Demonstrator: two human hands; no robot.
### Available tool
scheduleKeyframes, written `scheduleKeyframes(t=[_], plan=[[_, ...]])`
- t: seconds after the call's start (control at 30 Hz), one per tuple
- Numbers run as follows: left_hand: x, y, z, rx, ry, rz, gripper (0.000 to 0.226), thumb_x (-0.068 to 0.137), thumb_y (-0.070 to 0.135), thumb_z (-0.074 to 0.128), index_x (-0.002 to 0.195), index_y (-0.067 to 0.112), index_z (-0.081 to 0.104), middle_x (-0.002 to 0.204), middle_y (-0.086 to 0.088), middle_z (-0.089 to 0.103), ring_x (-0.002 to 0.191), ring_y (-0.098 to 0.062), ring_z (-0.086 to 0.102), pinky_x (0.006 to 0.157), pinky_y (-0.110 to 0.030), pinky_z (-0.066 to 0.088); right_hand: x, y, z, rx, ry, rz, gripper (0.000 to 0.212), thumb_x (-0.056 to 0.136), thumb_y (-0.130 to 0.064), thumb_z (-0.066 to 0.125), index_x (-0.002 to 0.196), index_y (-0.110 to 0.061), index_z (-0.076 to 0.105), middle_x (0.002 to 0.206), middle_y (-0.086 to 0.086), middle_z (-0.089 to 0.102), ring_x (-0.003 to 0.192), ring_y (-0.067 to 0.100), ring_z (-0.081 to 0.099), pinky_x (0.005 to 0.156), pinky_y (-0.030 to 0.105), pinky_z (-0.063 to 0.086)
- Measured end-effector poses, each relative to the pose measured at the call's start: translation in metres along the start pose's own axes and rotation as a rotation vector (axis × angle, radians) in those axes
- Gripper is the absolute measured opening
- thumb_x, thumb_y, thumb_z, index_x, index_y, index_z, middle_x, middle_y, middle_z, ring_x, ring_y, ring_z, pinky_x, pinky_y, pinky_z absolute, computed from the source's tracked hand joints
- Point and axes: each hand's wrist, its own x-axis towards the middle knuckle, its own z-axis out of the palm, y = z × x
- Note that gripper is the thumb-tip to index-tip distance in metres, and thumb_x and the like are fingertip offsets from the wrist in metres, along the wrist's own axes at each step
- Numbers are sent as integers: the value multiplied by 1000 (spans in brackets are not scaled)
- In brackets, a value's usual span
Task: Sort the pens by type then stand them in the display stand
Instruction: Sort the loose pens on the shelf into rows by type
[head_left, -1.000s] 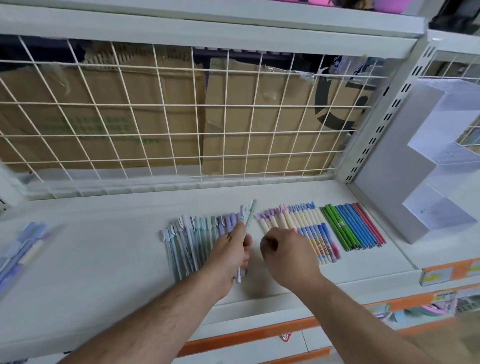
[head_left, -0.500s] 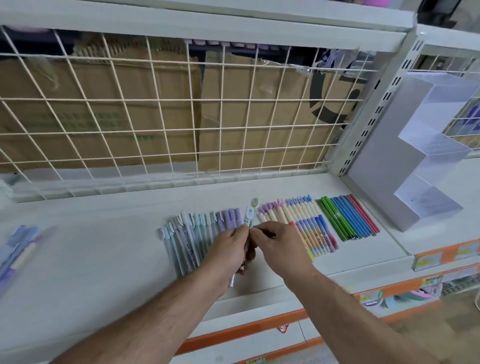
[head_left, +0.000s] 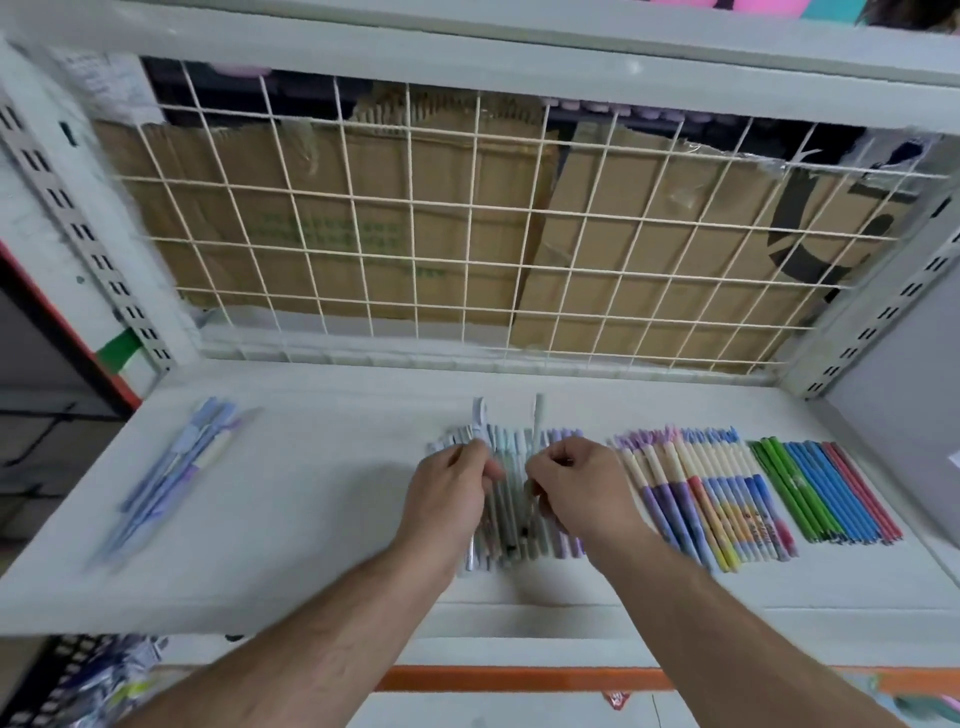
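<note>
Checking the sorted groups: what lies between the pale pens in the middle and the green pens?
Head view: a row of cream-topped pens with purple, blue and yellow barrels fills that stretch, between the pale pens and the green pens.

Four batches of pens lie on the shelf (head_left: 322, 493): a lilac-blue batch (head_left: 176, 467) at nine o'clock, a pale batch (head_left: 508, 501) at centre, and a cream-topped batch (head_left: 711, 499) and a green, blue and red batch (head_left: 826, 493) toward three o'clock. Single pens are too blurred to count. Two hands hold one pen each: the left hand (head_left: 447, 493) a white-capped pen (head_left: 478, 411), the right hand (head_left: 576, 488) a pale green pen (head_left: 537, 423).
</note>
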Motion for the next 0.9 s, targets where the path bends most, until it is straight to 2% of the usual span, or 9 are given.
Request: scheduleKeyframes(t=[0.1, 0.23, 0.4, 0.5, 0.57, 0.63, 0.73, 0.8, 0.9], plan=[[4, -1, -11, -9, 22, -30, 33, 90, 24, 54, 64, 18, 74, 50, 10, 55, 47, -6, 49, 48, -24, 35, 4, 4, 9, -307, 23, -84, 14, 88, -21, 64, 76, -13, 67, 56, 3, 64, 37, 5, 53, 35, 14, 37], [6, -5, -19, -56, 30, -80, 27, 84, 19, 56, 65, 21, 75, 47, 13, 50, 55, -16, 46, 51, -26, 30, 5, 8, 15, -383, -5, -109, 11, 90, -23, 64, 85, -15, 69, 63, -1, 67, 41, 1, 53, 40, 11, 39], [7, -6, -19, -40, -5, -72, 24, 86, 13, 58, 68, 15, 73, 41, 14, 47, 52, -12, 41, 52, -27, 28, 3, 8, 20, -405, -34, -141, 9, 91, -23, 63, 90, -16, 69, 68, -2, 68, 41, 2, 52, 35, 13, 38], [8, -6, -16, -17, -38, -50, 17, 85, 14, 63, 70, 11, 71, 41, 12, 42, 50, -14, 38, 52, -28, 27, 0, 10, 18, -365, -29, -166, 7, 91, -21, 64, 89, -17, 69, 70, -2, 69, 42, 1, 53, 38, 12, 38], [8, -7, -13, -18, -52, -45, 18, 82, 15, 66, 70, 2, 62, 45, 7, 36, 51, -20, 33, 54, -30, 23, -3, 10, 16, -329, -18, -160, 8, 91, -22, 65, 84, -21, 67, 71, -6, 68, 50, 1, 56, 46, 12, 42], [8, -9, -9, -16, -80, -33, 30, 82, 15, 68, 58, 11, 51, 48, 4, 32, 52, -21, 30, 54, -32, 22, -5, 10, 13, -280, -1, -157, 10, 90, -22, 65, 81, -23, 67, 69, -9, 67, 57, 2, 58, 53, 15, 45], [8, -12, -1, -4, -112, -3, 41, 84, 18, 69, 52, 21, 43, 49, 5, 33, 51, -18, 31, 54, -31, 24, -12, 7, 7, -138, -34, -142, 11, 89, -21, 65, 78, -25, 68, 63, -13, 66, 49, 1, 54, 45, 16, 40], [8, -14, 4, 18, -102, 38, 38, 84, 19, 69, 53, 21, 47, 49, 7, 40, 50, -15, 36, 55, -29, 29, -19, 4, 2, -2, -136, -114, 3, 88, -22, 68, 85, -23, 68, 61, -10, 65, 48, 3, 54, 42, 15, 38], [8, -15, 8, 35, -104, 81, 34, 84, 20, 71, 57, 20, 51, 49, 12, 44, 48, -10, 39, 54, -26, 32, -25, 4, -1, 56, -225, -120, 12, 87, -22, 73, 96, -21, 64, 60, -2, 65, 51, 13, 57, 43, 19, 40]])
